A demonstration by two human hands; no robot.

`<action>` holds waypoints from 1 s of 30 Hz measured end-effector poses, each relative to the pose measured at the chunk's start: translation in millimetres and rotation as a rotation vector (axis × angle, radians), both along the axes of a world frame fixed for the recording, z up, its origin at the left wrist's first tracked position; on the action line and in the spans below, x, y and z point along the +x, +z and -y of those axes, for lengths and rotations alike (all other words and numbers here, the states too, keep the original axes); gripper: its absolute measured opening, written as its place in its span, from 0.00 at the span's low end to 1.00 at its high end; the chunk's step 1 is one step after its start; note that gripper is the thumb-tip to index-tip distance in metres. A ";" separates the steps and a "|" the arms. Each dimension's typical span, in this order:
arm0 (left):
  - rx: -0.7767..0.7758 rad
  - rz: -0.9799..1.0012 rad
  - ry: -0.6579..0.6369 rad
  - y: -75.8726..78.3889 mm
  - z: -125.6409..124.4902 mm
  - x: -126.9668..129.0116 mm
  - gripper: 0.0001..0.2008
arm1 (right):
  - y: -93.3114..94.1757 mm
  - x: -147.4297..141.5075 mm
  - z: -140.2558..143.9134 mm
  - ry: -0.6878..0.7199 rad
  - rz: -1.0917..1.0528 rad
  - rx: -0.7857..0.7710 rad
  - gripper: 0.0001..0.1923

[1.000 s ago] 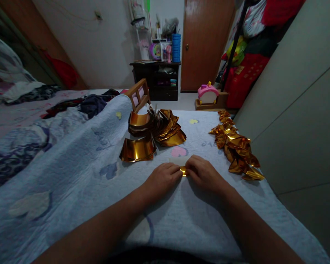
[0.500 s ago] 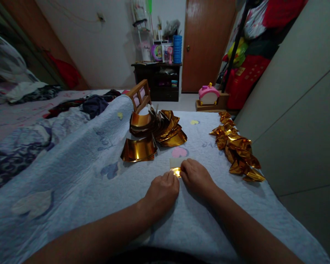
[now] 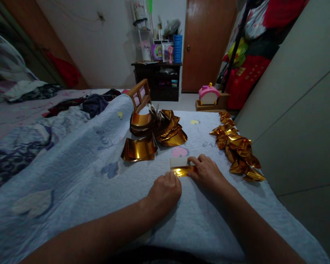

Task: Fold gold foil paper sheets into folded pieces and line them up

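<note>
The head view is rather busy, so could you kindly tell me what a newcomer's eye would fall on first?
Probably the shiny gold sheets, fanned out left of centre on the pale blue quilt, and the crumpled-looking gold pieces along its right edge. Next might come the small gold-and-white paper in the middle, with the left hand at its near left corner and the right hand at its right end.
</note>
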State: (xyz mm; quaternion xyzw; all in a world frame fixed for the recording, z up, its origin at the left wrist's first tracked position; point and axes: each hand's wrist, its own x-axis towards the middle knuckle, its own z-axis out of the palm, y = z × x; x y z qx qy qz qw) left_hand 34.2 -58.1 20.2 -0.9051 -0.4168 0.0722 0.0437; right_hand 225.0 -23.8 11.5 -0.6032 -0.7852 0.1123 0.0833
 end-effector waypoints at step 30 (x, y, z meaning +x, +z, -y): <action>0.008 0.389 0.012 -13.3 -23.2 -9.4 0.08 | -2.5 2.3 -1.2 0.257 -0.183 0.084 0.06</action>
